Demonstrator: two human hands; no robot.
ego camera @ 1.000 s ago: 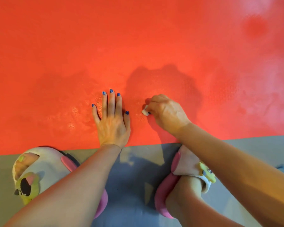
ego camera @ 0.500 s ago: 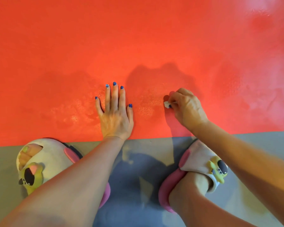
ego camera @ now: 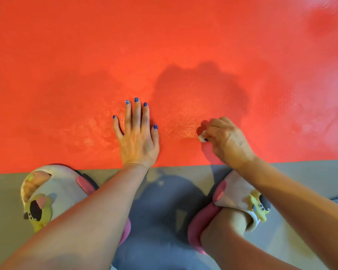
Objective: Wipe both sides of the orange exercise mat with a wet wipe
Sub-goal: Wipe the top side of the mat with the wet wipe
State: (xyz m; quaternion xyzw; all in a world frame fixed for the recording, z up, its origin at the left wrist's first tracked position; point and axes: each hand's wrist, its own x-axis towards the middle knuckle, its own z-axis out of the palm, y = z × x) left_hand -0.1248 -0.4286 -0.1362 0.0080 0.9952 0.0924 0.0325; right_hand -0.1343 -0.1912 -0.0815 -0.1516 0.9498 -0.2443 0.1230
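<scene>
L hand (ego camera: pixel 138 141) flat on orange mat (ego camera: pixel 164 45), fingers spread | R hand (ego camera: pixel 227 140) fingers pinched on wet wipe (ego camera: pixel 201 137), pressed to mat nr front edge | mat on grey floor (ego camera: pixel 164 201)

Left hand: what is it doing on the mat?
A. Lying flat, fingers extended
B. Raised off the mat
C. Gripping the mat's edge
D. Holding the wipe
A: the left hand lies palm down on the mat with fingers extended, while the right hand pinches the wipe.
</scene>
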